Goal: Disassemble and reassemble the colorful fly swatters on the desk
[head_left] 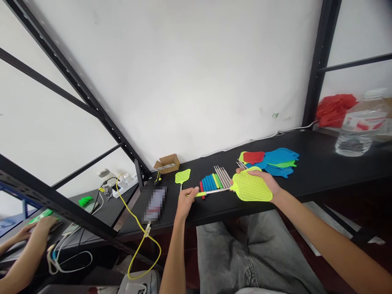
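I hold a yellow-green fly swatter (249, 188) over the front of the black table (321, 163). My right hand (266, 182) grips its mesh head, fingers curled over the top edge. My left hand (187, 200) pinches the far end of its thin metal handle. Just behind the handle lies a row of coloured handle grips (210, 182) and bare metal rods (223, 174). A second yellow-green swatter (182, 177) lies flat to the left. A pile of blue, red and green swatter heads (273, 159) sits behind my right hand.
A small cardboard box (167, 163) stands by the wall. A phone (155, 202) with a yellow cable (138, 228) lies at the table's left end. A water bottle (359, 124) and red bag (334, 108) are far right. Another person's hands (33, 228) work at the lower left table.
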`<state>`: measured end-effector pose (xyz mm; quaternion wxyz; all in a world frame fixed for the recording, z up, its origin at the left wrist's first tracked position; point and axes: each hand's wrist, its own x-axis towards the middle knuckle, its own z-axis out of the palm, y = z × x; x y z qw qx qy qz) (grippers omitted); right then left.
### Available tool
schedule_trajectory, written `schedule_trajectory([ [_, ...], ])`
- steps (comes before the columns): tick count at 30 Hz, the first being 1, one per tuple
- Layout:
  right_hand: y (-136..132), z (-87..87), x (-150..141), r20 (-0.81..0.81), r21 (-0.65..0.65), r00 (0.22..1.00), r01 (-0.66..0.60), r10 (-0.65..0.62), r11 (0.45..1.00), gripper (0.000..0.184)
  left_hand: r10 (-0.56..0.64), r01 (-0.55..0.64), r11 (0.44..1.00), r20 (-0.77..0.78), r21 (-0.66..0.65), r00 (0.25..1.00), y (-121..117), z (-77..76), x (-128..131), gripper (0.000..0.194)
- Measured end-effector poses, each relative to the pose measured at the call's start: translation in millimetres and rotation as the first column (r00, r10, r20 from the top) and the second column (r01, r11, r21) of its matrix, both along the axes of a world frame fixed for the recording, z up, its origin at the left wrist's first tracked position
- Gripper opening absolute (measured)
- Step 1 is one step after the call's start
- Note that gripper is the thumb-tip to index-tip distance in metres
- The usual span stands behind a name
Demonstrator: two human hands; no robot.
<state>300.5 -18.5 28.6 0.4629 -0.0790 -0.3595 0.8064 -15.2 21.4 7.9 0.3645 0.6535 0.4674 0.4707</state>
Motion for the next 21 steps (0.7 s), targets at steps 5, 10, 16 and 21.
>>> schedule_trajectory([
  [5, 1, -1.7, -2, 0.018, -0.008, 1.000, 0.008, -0.008, 1.000, 0.024, 0.011, -0.011, 1.000, -0.041, 0.008, 0.999, -1, 0.9, 0, 0.062],
  [10, -1, -0.4, -6, 0.024, -0.023, 0.999, 0.026, -0.026, 0.999, 0.024, 0.009, -0.009, 1.000, -0.063, 0.012, 0.998, -1, 1.7, 0, 0.062],
  [16, -3, 0.6, -13, 0.024, -0.045, 1.000, 0.017, -0.016, 0.999, 0.019, -0.018, 0.019, 1.000, -0.073, 0.017, 0.997, -2, 2.1, 0, 0.060],
  [21, -3, -2.3, -18, 0.027, -0.043, 0.999, 0.028, -0.027, 0.999, 0.018, -0.039, 0.041, 0.999, -0.088, 0.017, 0.995, -2, 2.7, -1, 0.058],
])
